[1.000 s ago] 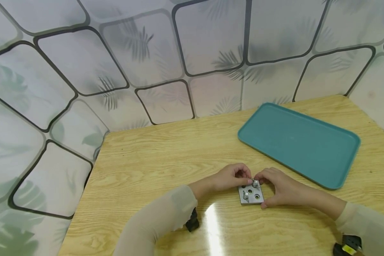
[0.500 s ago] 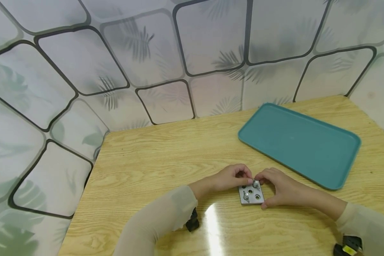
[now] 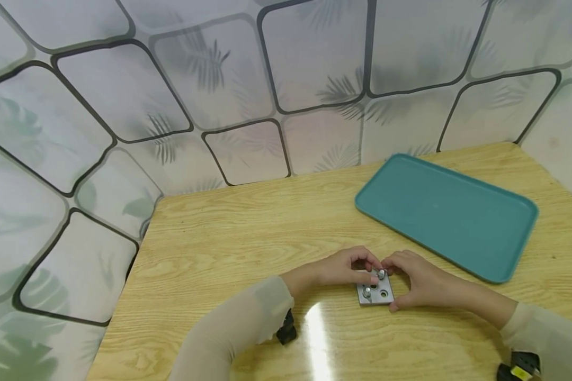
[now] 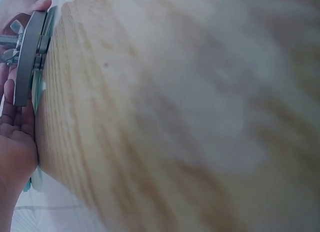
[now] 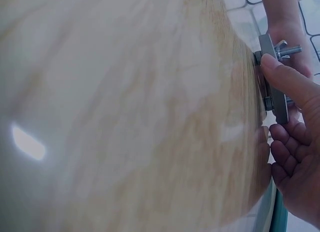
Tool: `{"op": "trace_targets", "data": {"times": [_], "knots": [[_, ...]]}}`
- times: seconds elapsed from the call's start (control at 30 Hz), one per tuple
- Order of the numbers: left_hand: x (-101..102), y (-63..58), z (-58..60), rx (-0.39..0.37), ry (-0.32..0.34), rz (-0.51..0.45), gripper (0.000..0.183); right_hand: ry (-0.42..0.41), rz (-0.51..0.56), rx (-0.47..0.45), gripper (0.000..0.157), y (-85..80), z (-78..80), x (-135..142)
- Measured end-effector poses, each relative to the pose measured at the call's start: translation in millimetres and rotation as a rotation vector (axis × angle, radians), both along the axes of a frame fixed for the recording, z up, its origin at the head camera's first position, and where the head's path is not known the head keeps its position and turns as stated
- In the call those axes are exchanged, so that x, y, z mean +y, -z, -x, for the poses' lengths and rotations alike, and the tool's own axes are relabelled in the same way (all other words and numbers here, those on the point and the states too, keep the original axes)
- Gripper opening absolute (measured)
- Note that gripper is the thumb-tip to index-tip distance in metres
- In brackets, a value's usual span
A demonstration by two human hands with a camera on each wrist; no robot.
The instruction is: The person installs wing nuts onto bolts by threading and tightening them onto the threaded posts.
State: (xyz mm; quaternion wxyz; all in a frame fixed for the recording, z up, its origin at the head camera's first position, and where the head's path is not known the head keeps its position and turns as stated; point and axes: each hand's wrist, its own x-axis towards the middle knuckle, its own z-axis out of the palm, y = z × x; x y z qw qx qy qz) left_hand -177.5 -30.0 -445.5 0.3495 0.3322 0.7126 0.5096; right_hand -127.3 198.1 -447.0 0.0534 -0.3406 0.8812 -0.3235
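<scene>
A square metal plate [image 3: 374,299] with holes lies on the table, and two bolts with wing nuts stand up through it. The right hand [image 3: 421,279] grips its right side, thumb at the near corner and index finger at the far one. From the left, the left hand [image 3: 342,268] reaches over, thumb and index finger around the far bolt's wing nut [image 3: 381,274]. The near wing nut [image 3: 366,292] is untouched. In the left wrist view, bolt heads [image 4: 44,44] show beneath the raised plate. The right thumb [image 5: 272,62] presses the plate's edge in the right wrist view.
A teal tray [image 3: 450,214] with nothing on it lies behind and to the right of the hands. The wooden table [image 3: 238,227] meets a patterned cloth wall [image 3: 314,137] at the back and left. Light glares off the tabletop near the front.
The left thumb and fingers have spread slightly and shifted right over the plate, around the far wing nut. The right hand and the plate have hardly moved.
</scene>
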Motion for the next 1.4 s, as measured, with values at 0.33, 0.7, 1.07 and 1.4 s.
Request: {"op": "trace_targets", "data": {"times": [0.33,0.7,1.07,1.4], "knots": [[0.8,2.8,1.1,0.051,-0.093,0.042,0.018,-0.024,0.034,0.017,0.067,2.3,0.3,0.7],[0.2,5.0,0.3,0.005,-0.119,0.038,0.013,-0.03,0.022,-0.026,0.067,2.3,0.6,-0.1],[-0.3,3.3,0.9,0.041,-0.011,0.027,0.03,-0.008,0.002,0.019,0.067,4.1,-0.4,1.0],[0.9,5.3,1.3,0.082,-0.072,0.036,0.023,-0.014,0.015,0.003,0.067,1.6,-0.4,1.5]]}}
